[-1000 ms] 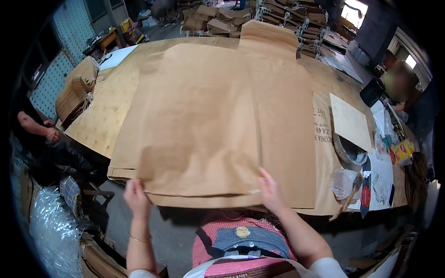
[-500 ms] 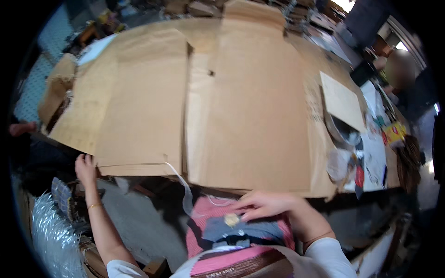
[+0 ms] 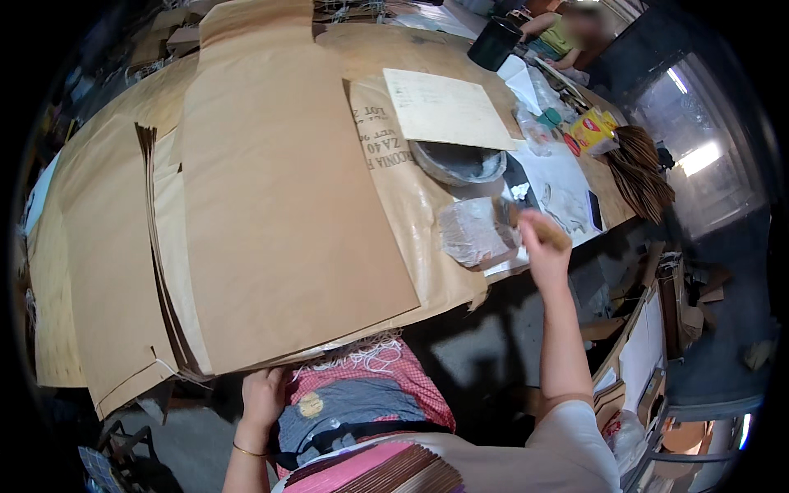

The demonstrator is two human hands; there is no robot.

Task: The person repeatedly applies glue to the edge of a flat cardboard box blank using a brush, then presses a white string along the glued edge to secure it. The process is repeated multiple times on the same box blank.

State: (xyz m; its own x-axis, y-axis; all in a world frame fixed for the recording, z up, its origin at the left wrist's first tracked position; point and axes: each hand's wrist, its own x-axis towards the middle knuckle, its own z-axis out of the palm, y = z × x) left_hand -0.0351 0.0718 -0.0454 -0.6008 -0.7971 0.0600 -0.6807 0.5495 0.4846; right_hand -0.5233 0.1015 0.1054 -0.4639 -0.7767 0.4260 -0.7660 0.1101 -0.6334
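hands at the near edge of a stack of brown paper sacks

the left hand (image 3: 261, 396) curls its grip around the near edge of the brown paper sack stack (image 3: 279, 214), which overhangs the table (image 3: 386, 49). the right hand (image 3: 542, 246) pinches a brush (image 3: 514, 215) beside a grey smeared pad (image 3: 472, 234) at the table's right edge, below the shallow bowl (image 3: 459, 162); open floor lies beneath.

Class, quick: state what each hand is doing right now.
Left hand: at the near edge of the brown paper stack.
Right hand: closed on a brush.
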